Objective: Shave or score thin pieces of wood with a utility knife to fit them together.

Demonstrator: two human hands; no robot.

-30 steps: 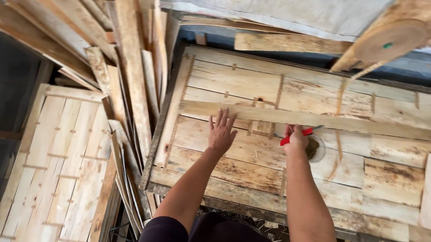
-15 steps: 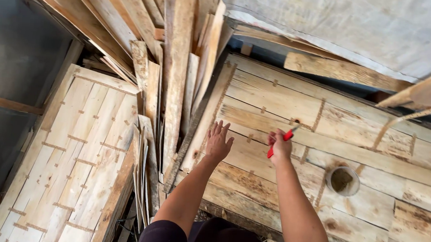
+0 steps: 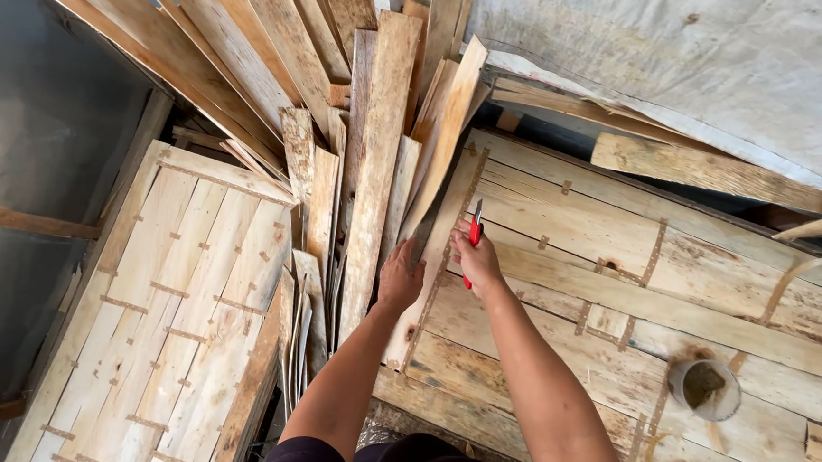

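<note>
Rough veneer sheets patched together with tape cover the workbench (image 3: 714, 250), and loose wooden slats (image 3: 378, 153) lean in a heap past its left edge. At that edge the person's left hand (image 3: 400, 280) presses flat, fingers together, on a narrow strip (image 3: 433, 251). Just beside it the right hand (image 3: 478, 260) grips a red utility knife (image 3: 473, 237), blade pointing away.

Worktop (image 3: 712, 278): patched veneer sheet, open surface right of right hand (image 3: 476, 259) up to the small round pot (image 3: 704, 388). Left of left hand (image 3: 400, 280): leaning wood strips (image 3: 377, 162) crowd the worktop edge, blocking passage. Loose plank (image 3: 709, 171) lies across the far edge.
</note>
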